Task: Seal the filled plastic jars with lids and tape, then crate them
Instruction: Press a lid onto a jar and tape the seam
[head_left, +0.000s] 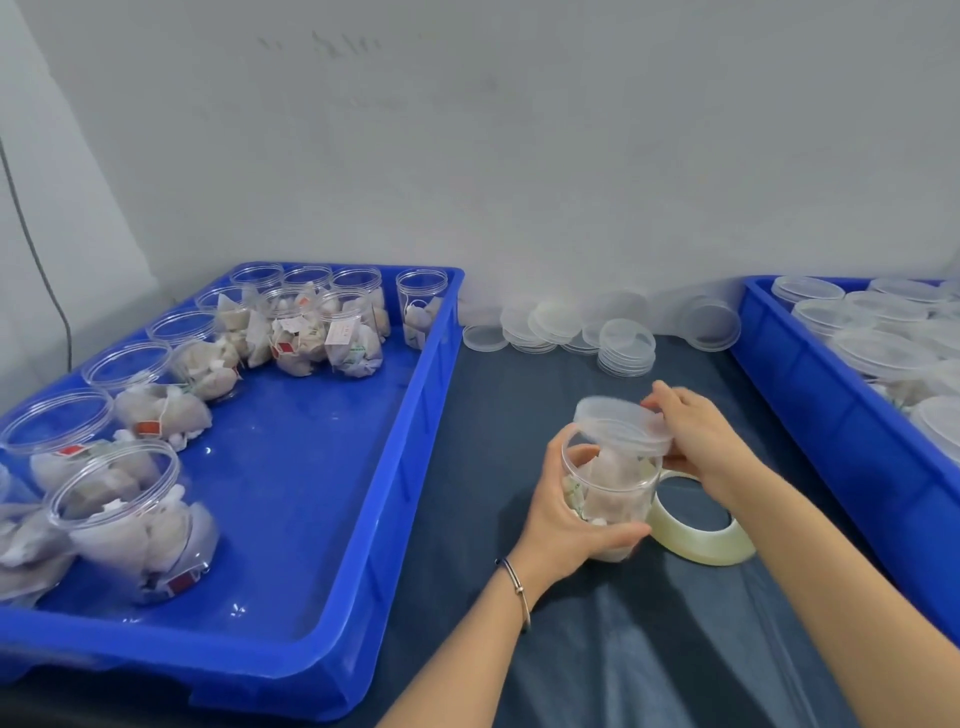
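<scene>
At centre frame your left hand (569, 512) grips a filled jar (608, 488) while your right hand (691, 434) pinches a tilted lid (621, 423) onto it. Open jars (130, 499) wait lower left; sealed ones (883, 353) sit crated at right.

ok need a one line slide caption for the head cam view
Left hand steadies a filled jar while the right hand sets a tilted lid on it, tape roll alongside.
</scene>
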